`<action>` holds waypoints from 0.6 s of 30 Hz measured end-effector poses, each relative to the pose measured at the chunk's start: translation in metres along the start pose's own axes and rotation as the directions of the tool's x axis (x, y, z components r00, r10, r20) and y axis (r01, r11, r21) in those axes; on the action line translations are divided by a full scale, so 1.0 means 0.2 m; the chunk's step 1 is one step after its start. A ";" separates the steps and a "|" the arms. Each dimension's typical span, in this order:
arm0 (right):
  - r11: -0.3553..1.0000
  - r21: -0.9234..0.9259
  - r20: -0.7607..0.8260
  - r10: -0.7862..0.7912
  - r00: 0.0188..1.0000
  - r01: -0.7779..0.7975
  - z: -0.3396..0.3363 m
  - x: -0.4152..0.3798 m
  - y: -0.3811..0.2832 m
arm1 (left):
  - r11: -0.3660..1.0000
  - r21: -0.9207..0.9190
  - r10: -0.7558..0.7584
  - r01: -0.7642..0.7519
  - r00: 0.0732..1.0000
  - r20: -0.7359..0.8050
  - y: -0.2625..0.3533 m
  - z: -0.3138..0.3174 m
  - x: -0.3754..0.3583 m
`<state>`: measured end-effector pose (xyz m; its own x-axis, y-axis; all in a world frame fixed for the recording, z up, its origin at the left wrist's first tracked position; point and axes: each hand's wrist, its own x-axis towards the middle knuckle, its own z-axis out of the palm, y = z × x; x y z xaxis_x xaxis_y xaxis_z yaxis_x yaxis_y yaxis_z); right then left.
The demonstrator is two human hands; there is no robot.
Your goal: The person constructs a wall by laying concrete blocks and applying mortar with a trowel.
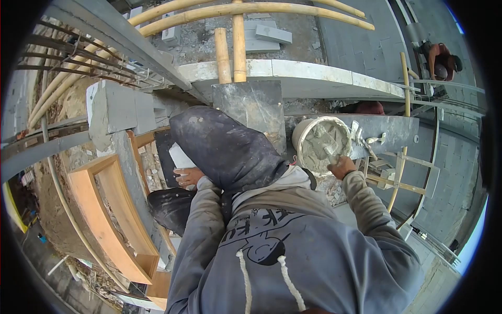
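Observation:
My right hand (342,167) is closed at the near right rim of a bucket (299,137) of grey mortar (320,144). It grips the handle of a trowel, whose blade (330,148) lies in the mortar. On the left, my left hand (189,177) rests against a white block (180,158) beside my knee, with its fingers around the block's near end. Just right of the bucket, mortar-smeared hand tools (366,140) lie on a dark board (400,129).
Bamboo poles (239,47) cross above a curved white block wall (298,70). A wooden frame (99,209) stands at the lower left, near steel bars (68,57). Another person (442,60) is at the far upper right. Loose white blocks (272,34) lie beyond the wall.

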<state>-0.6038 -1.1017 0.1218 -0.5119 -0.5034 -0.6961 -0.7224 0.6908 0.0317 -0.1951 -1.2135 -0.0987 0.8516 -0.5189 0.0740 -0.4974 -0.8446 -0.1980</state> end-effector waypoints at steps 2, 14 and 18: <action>0.989 0.145 0.036 -0.021 0.999 0.015 -0.15 -0.13 -0.04 | 0.999 0.043 -0.028 0.025 0.997 0.067 0.02 0.01 0.02; 0.571 -0.023 -0.034 -0.821 0.570 0.821 -0.70 -0.03 -1.12 | 0.981 -0.146 -0.040 0.126 0.873 0.487 0.03 -0.16 0.08; 0.032 -0.074 -0.187 -0.982 0.017 0.997 -0.46 -0.01 -1.87 | 0.973 -0.188 -0.024 0.131 0.874 0.485 0.04 -0.13 0.10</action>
<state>-0.3762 -1.4066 0.1782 0.6137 -0.7843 0.0909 -0.5677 -0.5184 -0.6395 -0.1855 -1.2341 -0.0734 0.8364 -0.3695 -0.4048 -0.4039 -0.9148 0.0004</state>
